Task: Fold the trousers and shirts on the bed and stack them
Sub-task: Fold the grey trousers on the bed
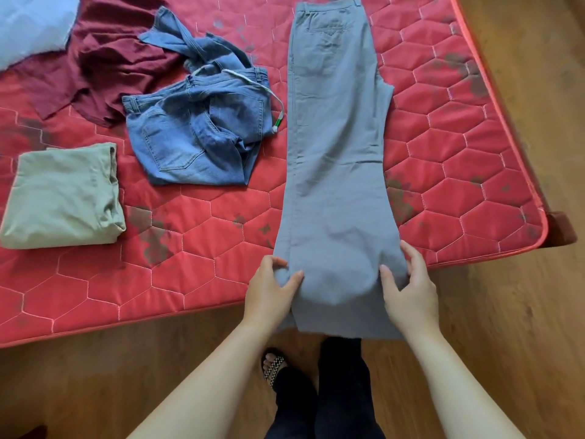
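At near edge of bed (190, 280): grey trousers (335, 137) lie lengthwise, waistband far, hems overhanging the near edge.
Left hand (269, 293): thumb and fingers pinch the left edge of the trouser leg.
Right hand (411, 293): fingers spread, gripping the right edge.
Left of trousers: crumpled jeans (196, 131), maroon shirt (101, 55), folded green garment (63, 198).
Cut off: pillow (28, 23), far left; waistband top.

**Hidden and cut off**

Your left hand (271, 288) and right hand (408, 288) each tuck fingertips under the grey trousers (332, 147), out of sight. The waistband meets the top edge. The pillow (30, 23) is cropped at the upper-left corner; the maroon shirt (104, 55) runs under it and under the jeans (196, 128). The mattress (459, 147) is cut off left and top.
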